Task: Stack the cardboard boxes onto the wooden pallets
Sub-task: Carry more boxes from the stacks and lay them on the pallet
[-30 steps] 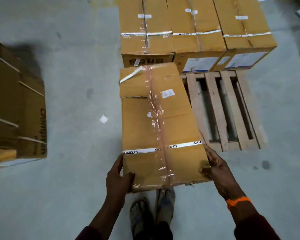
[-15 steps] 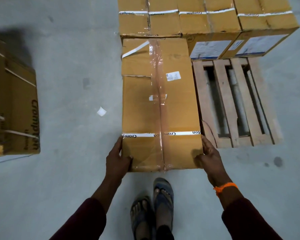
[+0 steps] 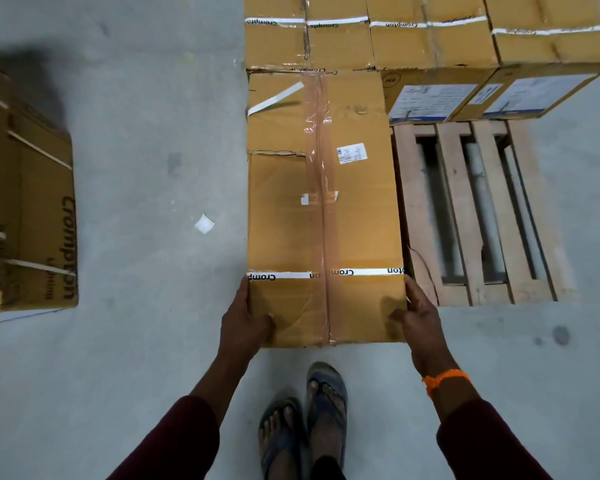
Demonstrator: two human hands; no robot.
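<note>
The long cardboard box (image 3: 323, 209) lies on the wooden pallet (image 3: 465, 216), now butted against the stacked boxes (image 3: 413, 36). Left hand (image 3: 245, 318) and right hand (image 3: 420, 315) clasp its near corners, arms outstretched.

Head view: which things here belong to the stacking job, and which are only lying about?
Job:
- held box, gripped by left hand and right hand
- pallet
- stacked boxes at the pallet's far end
- side box, likely waiting

Lying about:
- paper scrap on the floor
- dark spot on the floor
</note>
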